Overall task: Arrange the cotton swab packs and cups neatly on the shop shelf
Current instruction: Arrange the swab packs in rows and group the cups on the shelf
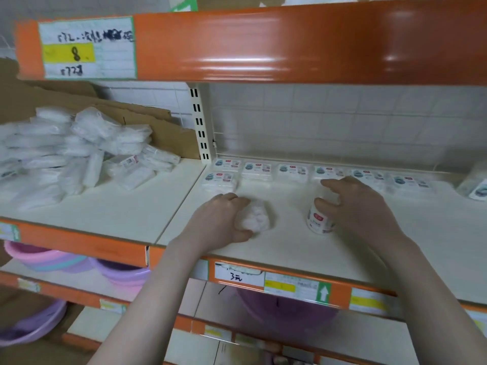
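Observation:
My left hand [224,219] grips a white, blurred cotton swab pack [257,217] lying on the white shelf [290,248]. My right hand [361,206] curls around the top of a small round cup [317,219] with a printed label, standing upright on the shelf. Along the shelf's back edge lies a row of several flat swab packs [257,171], with one more pack [220,180] in front at the left. Another cup [474,184] lies tilted at the far right edge.
A loose heap of clear-wrapped packs [79,151] covers the left shelf bay, with torn cardboard [147,122] behind it. An orange upper shelf edge [290,46] hangs overhead. Purple and pink basins [52,259] sit on the lower shelves.

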The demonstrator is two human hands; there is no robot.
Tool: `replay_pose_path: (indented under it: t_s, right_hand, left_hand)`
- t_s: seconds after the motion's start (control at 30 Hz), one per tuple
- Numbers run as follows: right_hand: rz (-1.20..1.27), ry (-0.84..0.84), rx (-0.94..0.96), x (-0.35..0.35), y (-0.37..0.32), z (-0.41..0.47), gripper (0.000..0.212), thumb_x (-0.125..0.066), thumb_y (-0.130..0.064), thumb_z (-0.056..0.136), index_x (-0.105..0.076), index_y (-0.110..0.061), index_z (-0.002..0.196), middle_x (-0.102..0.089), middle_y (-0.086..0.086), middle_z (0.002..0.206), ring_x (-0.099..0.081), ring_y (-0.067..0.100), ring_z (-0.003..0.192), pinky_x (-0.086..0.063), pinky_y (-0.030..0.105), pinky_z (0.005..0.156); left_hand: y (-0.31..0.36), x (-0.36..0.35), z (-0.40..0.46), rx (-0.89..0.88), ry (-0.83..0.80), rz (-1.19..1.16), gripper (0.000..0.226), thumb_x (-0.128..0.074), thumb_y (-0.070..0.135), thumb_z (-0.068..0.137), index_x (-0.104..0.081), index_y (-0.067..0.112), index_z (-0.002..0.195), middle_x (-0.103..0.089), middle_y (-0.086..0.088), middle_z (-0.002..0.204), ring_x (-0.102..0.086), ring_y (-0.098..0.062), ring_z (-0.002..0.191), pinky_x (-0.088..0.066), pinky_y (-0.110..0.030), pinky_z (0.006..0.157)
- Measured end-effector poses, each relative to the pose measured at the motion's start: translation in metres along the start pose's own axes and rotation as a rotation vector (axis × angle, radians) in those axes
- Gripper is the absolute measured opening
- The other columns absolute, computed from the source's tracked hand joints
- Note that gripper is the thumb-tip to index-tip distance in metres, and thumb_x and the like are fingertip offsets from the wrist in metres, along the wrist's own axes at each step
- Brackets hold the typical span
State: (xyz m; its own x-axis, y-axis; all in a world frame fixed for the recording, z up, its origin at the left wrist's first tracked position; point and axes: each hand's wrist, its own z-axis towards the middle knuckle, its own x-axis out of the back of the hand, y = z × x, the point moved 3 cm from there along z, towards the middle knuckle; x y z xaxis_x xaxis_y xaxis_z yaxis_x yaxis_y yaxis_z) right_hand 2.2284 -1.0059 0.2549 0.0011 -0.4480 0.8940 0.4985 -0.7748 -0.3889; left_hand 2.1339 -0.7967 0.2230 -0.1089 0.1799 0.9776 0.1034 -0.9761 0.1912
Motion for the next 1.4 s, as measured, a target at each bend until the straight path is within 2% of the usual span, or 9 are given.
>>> replay_pose_path:
  t_s: [0.2,0.37,0.57,0.77,0.83,1.0,1.07,1.23,1.4]
  right_hand:
    - [0.003,0.004,0.026,-0.003,-0.001,-0.003,0.038,-0.056,-0.029,0.086,-0.06,-0.011,0.119,-0.056,0.013,0.115,-0.051,0.028,0.108,-0.035,0.031,0.082]
    - [0.015,0.009,0.033,-0.004,-0.002,-0.006,0.045,-0.054,-0.028,0.088,-0.052,-0.017,0.131,-0.053,0.011,0.124,-0.048,0.028,0.114,-0.036,0.032,0.086]
    - [0.008,-0.005,0.021,-0.004,-0.003,-0.008,0.043,-0.052,-0.028,0.089,-0.052,-0.016,0.13,-0.052,0.012,0.123,-0.048,0.029,0.114,-0.035,0.032,0.088]
    - [0.035,-0.018,0.016,-0.003,-0.005,-0.007,0.044,-0.052,-0.027,0.09,-0.05,-0.017,0.133,-0.051,0.013,0.126,-0.047,0.029,0.116,-0.034,0.032,0.091]
    - [0.03,-0.019,0.013,-0.003,-0.006,-0.007,0.044,-0.052,-0.026,0.089,-0.051,-0.017,0.132,-0.052,0.013,0.126,-0.047,0.029,0.116,-0.035,0.032,0.09]
    - [0.012,-0.034,0.009,-0.002,-0.005,-0.005,0.041,-0.052,-0.028,0.091,-0.052,-0.015,0.13,-0.052,0.012,0.124,-0.049,0.029,0.111,-0.035,0.031,0.084]
    - [-0.016,-0.032,0.03,-0.001,-0.006,-0.005,0.038,-0.05,-0.027,0.092,-0.053,-0.012,0.127,-0.053,0.009,0.125,-0.048,0.027,0.112,-0.03,0.027,0.084]
    - [0.009,-0.033,0.0,-0.002,-0.005,-0.003,0.041,-0.053,-0.027,0.09,-0.053,-0.017,0.13,-0.052,0.009,0.127,-0.048,0.026,0.114,-0.033,0.029,0.088]
    - [-0.002,-0.023,-0.002,-0.003,-0.004,-0.002,0.04,-0.054,-0.027,0.089,-0.055,-0.016,0.127,-0.054,0.01,0.123,-0.049,0.028,0.111,-0.035,0.03,0.085]
  left_hand:
    - [0.005,-0.009,-0.001,-0.014,-0.013,-0.037,0.07,-0.072,0.043,0.074,-0.046,0.021,0.135,-0.055,-0.002,0.127,-0.05,-0.021,0.115,-0.042,-0.033,0.094]
    - [0.004,-0.014,-0.004,-0.04,-0.016,-0.071,0.069,-0.072,0.039,0.075,-0.046,0.02,0.137,-0.051,-0.001,0.13,-0.046,-0.02,0.117,-0.039,-0.031,0.097]
    - [0.002,-0.005,-0.006,-0.043,-0.038,-0.103,0.067,-0.075,0.037,0.074,-0.047,0.027,0.135,-0.054,0.004,0.132,-0.05,-0.016,0.119,-0.038,-0.027,0.097]
    - [0.0,0.001,-0.005,-0.125,-0.065,-0.164,0.063,-0.072,0.051,0.069,-0.06,0.023,0.125,-0.056,0.008,0.128,-0.048,-0.012,0.117,-0.035,-0.023,0.097]
    - [-0.001,0.002,-0.003,-0.148,-0.088,-0.221,0.068,-0.062,0.061,0.06,-0.066,0.024,0.117,-0.06,0.01,0.115,-0.05,-0.008,0.106,-0.037,-0.021,0.091]
    - [-0.006,0.005,0.006,-0.107,-0.137,-0.505,0.011,-0.075,0.029,0.077,-0.073,0.026,0.088,-0.066,0.014,0.082,-0.058,-0.002,0.077,-0.044,-0.022,0.075]
    - [-0.007,0.007,0.01,-0.104,-0.15,-0.614,0.005,-0.07,0.022,0.083,-0.073,0.026,0.084,-0.066,0.012,0.077,-0.057,-0.001,0.072,-0.044,-0.022,0.072]
    - [-0.013,0.008,0.022,-0.081,-0.125,-0.713,0.015,-0.064,0.023,0.088,-0.071,0.022,0.102,-0.071,0.011,0.094,-0.064,-0.003,0.089,-0.049,-0.019,0.08]
    - [-0.016,0.009,0.029,-0.074,0.022,-0.624,0.021,-0.06,0.018,0.091,-0.067,0.018,0.11,-0.066,0.015,0.095,-0.06,0.005,0.086,-0.044,-0.01,0.076]
